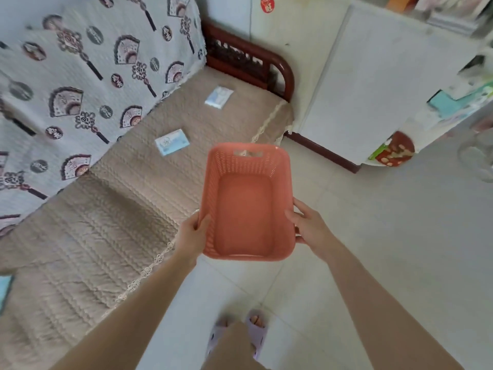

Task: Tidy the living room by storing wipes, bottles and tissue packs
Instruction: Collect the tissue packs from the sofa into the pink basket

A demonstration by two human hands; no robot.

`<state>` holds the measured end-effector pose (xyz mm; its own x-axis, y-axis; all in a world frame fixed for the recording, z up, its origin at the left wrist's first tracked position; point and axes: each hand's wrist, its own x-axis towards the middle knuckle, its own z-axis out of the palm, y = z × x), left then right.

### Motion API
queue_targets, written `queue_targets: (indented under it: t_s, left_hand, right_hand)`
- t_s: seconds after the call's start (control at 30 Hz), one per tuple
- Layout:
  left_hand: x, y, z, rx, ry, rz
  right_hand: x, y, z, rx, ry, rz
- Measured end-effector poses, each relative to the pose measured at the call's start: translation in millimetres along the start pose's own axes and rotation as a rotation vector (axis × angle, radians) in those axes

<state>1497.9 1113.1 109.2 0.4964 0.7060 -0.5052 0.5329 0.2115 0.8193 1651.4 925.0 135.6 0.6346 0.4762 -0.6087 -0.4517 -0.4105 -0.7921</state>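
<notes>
The left hand [192, 233] grips the left long side of a pink basket [246, 247], thumb hooked over the rim and fingers wrapped under the wall. The right hand [310, 227] clasps the opposite long side the same way, thumb on the rim and fingers curled beneath, so both hands carry the basket between them in the air, above the tiled floor [386, 249] and just beside the front edge of the sofa. The basket is rectangular, with perforated walls, a solid bottom and a handle slot in its far end; nothing lies inside it. Both forearms are bare and reach up from the lower corners. On the sofa seat [128, 209], covered with a beige quilted pad edged in lace, a flat blue and white tissue pack [172, 142] lies just beyond the basket's far left corner. Farther back on the same seat, near the dark wooden armrest [269, 62], lies a second white and blue pack [219, 97], well apart from the first. A grey cloth [88, 76] printed with fans and knots drapes the sofa back. To the right of the sofa stands a white cabinet [373, 89]. Purple slippers [256, 329] show on the person's feet at the bottom edge.
</notes>
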Motion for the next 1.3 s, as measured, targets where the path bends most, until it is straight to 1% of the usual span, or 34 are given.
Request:
queue_targets:
  t_s: [0.13, 0.33, 0.43, 0.6, 0.77, 0.9, 1.03, 1.13, 1.3]
  left_hand:
    - [43, 23, 7, -0.034, 0.083, -0.008]
    - [130, 58, 15, -0.159, 0.171, -0.047]
    - [184, 77, 15, -0.214, 0.227, -0.130]
    - [242, 99, 10, -0.297, 0.320, -0.224]
    - [278, 112, 6, -0.329, 0.431, -0.270]
    - [305, 120, 9, -0.368, 0.519, -0.304]
    - [331, 123, 18, -0.424, 0.611, -0.338]
    - [356, 126, 33, -0.471, 0.679, -0.395]
    - [406, 135, 71, -0.541, 0.811, -0.485]
  right_hand:
    - [63, -39, 4, -0.062, -0.069, -0.017]
    - [175, -98, 20, -0.148, -0.168, -0.052]
    - [236, -137, 34, -0.212, -0.223, -0.037]
    - [312, -185, 57, -0.268, -0.348, -0.007]
    - [372, -213, 80, -0.290, -0.391, 0.015]
    - [421, -235, 98, -0.401, -0.460, 0.068]
    - [470, -253, 109, -0.448, -0.505, 0.105]
    - [517, -269, 112, -0.443, -0.539, 0.160]
    - [601, -290, 111, -0.527, -0.607, 0.230]
